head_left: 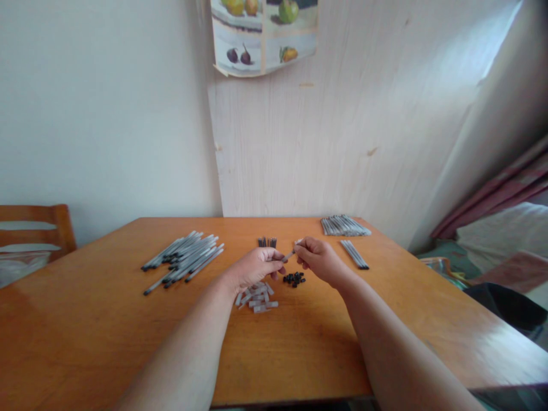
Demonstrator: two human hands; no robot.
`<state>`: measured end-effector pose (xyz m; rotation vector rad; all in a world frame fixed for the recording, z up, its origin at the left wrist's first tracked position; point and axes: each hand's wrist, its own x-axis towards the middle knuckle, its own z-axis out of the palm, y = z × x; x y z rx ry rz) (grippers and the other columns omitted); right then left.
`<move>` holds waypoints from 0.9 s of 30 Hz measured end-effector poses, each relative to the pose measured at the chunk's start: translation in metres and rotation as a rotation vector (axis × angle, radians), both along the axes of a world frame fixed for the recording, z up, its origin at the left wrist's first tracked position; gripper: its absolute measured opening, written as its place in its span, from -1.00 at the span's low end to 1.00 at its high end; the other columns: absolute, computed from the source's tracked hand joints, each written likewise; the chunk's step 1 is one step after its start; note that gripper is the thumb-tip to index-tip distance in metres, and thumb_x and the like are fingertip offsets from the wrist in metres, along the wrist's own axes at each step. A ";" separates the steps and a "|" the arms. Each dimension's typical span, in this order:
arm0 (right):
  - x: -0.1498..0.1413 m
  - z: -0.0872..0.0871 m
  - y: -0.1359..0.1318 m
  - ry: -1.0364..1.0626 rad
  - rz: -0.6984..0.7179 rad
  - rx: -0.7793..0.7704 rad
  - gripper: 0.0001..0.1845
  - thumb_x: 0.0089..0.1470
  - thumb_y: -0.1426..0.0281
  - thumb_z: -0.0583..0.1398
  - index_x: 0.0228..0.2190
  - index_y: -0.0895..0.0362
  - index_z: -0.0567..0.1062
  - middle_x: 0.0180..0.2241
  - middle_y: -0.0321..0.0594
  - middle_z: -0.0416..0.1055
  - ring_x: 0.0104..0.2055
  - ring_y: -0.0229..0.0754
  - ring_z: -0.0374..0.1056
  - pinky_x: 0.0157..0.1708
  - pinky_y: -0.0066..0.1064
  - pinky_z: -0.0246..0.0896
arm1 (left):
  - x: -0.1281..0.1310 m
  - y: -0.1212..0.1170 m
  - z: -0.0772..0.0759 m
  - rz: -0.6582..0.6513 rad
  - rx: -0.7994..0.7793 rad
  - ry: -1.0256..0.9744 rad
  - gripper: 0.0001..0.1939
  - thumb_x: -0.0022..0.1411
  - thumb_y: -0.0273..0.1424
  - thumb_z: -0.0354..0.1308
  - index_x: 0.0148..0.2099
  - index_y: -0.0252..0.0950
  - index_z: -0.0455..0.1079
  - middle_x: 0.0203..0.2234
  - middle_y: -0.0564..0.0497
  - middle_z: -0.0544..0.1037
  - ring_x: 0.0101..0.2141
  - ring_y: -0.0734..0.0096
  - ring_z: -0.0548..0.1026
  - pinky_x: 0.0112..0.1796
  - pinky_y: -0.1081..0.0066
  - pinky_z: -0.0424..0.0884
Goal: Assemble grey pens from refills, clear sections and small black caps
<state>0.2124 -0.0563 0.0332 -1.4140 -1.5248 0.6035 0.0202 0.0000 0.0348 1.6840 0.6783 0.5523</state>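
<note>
Where my left hand (260, 269) and right hand (319, 260) pinch a slim, grey, plastic-looking tube (289, 256) bridging their fingertips, above small black cylindrical pieces (295, 279), I judge it light, stiff, perhaps slippery, best held close to each end.

Curtain (496, 190) and wooden chair (28, 236) suggest a home.

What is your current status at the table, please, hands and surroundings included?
Left hand and right hand both gripping one slim piece. Small black parts and translucent pieces loose on table, close by. No obstruction visible.
</note>
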 end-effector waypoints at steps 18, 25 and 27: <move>-0.002 -0.004 0.003 0.314 0.036 0.008 -0.66 0.06 0.12 0.19 -0.49 0.13 0.35 -0.59 -0.32 0.38 -0.61 -0.36 0.21 -0.58 -0.49 0.06 | 0.002 0.003 -0.001 0.039 0.138 0.034 -0.71 0.18 -0.21 0.18 -0.28 -0.38 0.44 -0.44 -0.07 0.57 -0.48 0.47 0.43 -0.38 0.44 0.31; -0.004 -0.007 0.006 0.340 -0.011 0.012 -0.68 0.06 0.14 0.19 -0.49 0.14 0.36 -0.59 -0.33 0.38 -0.62 -0.37 0.21 -0.60 -0.49 0.05 | 0.004 0.003 -0.001 0.121 0.236 0.054 -0.71 0.15 -0.20 0.18 -0.31 -0.36 0.47 -0.45 -0.06 0.57 -0.48 0.46 0.43 -0.40 0.44 0.31; -0.003 -0.007 0.007 0.359 -0.020 0.026 -0.68 0.06 0.13 0.19 -0.48 0.14 0.37 -0.59 -0.32 0.38 -0.61 -0.37 0.22 -0.59 -0.49 0.06 | 0.003 0.004 -0.001 0.097 0.204 0.058 -0.65 0.19 -0.15 0.13 -0.26 -0.37 0.48 -0.43 -0.08 0.58 -0.51 0.46 0.42 -0.42 0.44 0.30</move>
